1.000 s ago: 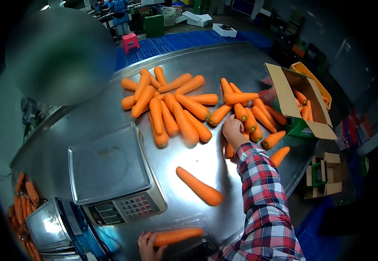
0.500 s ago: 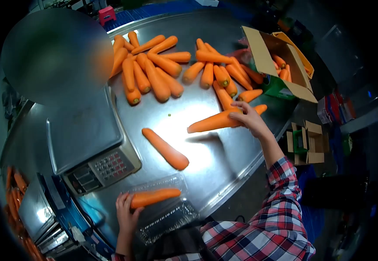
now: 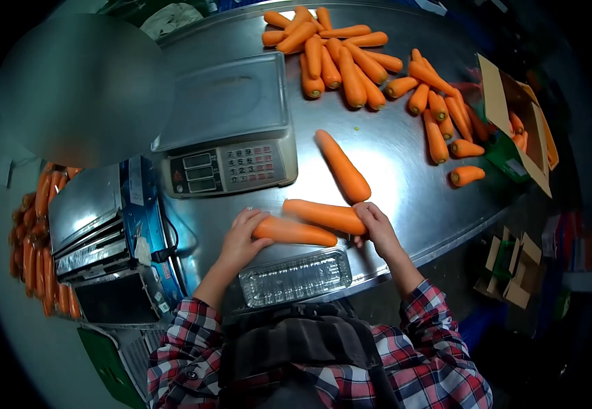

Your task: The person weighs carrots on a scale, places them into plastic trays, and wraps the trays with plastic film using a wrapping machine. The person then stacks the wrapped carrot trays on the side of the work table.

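My left hand [image 3: 243, 240] is closed round the thick end of a carrot [image 3: 296, 232], low over the steel table. In my right hand [image 3: 379, 232] is a second carrot [image 3: 323, 214], gripped at its right end. The two carrots lie side by side, nearly parallel, above the far edge of a clear plastic tray [image 3: 296, 278]. The tray sits at the table's near edge. Just beyond my right hand, a single carrot [image 3: 342, 163] rests on the table.
A digital scale [image 3: 224, 102] stands ahead on the left. Loose carrots [image 3: 354, 75] lie in piles at the back, near a cardboard box [image 3: 520, 112] holding more. At left are a wrapping machine [image 3: 98, 238] and packed carrots [image 3: 43, 252]. Small cartons [image 3: 511, 266] stand at lower right.
My right hand has brought its carrot from the pile side to beside the one in my left hand. My view has turned left, so the scale and piles appear farther right.
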`<state>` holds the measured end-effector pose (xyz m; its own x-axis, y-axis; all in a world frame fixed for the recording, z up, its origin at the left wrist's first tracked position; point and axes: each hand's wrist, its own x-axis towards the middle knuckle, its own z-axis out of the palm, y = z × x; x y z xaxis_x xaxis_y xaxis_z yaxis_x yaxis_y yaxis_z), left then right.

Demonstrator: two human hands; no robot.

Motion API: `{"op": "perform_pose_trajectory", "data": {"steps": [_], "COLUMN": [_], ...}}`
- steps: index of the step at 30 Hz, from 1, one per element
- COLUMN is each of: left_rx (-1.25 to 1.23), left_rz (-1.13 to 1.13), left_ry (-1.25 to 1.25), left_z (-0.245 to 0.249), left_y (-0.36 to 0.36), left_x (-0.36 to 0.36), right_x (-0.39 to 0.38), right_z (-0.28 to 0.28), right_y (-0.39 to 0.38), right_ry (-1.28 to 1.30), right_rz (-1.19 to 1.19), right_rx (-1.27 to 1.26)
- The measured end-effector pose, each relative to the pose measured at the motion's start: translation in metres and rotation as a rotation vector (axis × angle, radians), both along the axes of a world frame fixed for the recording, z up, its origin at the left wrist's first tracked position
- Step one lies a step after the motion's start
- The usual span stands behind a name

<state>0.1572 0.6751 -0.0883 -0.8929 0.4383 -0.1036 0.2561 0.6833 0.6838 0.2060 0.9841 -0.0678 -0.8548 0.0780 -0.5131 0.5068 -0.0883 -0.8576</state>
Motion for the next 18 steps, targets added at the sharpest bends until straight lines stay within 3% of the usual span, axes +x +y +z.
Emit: {"op": "perform_pose_trajectory", "data": {"steps": [1, 2, 3, 5, 10, 13, 14, 15, 18], "left_rx": [0.009, 0.022, 0.034, 0.065, 0.074, 0.317, 0.304, 0.290, 0.379], "left_rz": [0.010, 0.021, 0.027, 0.063, 0.078, 0.220, 0.283, 0.342, 0.386], "left_ry": [-0.006, -0.009, -0.014, -0.037, -0.017, -0.075, -0.156, -0.238, -0.413], "left_z": [-0.002, -0.005, -0.007, -0.010, -0.011, -0.026, -0.029, -0.023, -0.032], "left_y": [0.000, -0.001, -0.002, -0.002, -0.004, -0.007, -0.010, -0.011, -0.014], "left_x": [0.001, 0.001, 0.002, 0.004, 0.006, 0.005, 0.003, 0.001, -0.003], "right_x": [0.000, 0.002, 0.001, 0.004, 0.007, 0.001, 0.004, 0.004, 0.008], "right_z": [-0.005, -0.020, -0.019, -0.013, -0.016, -0.023, -0.020, -0.047, -0.060], "right_y": [-0.003, -0.002, -0.003, -0.007, -0.007, -0.005, -0.004, 0.007, 0.020], "right_ry": [0.055, 0.233, 0.198, 0.490, 0.428, 0.462, 0.217, 0.268, -0.029], "right_rz": [0.018, 0.155, 0.279, 0.478, 0.419, 0.244, 0.028, -0.041, 0.118], "right_rx": [0.041, 0.316, 0.332, 0.728, 0.683, 0.486, 0.381, 0.394, 0.268]}}
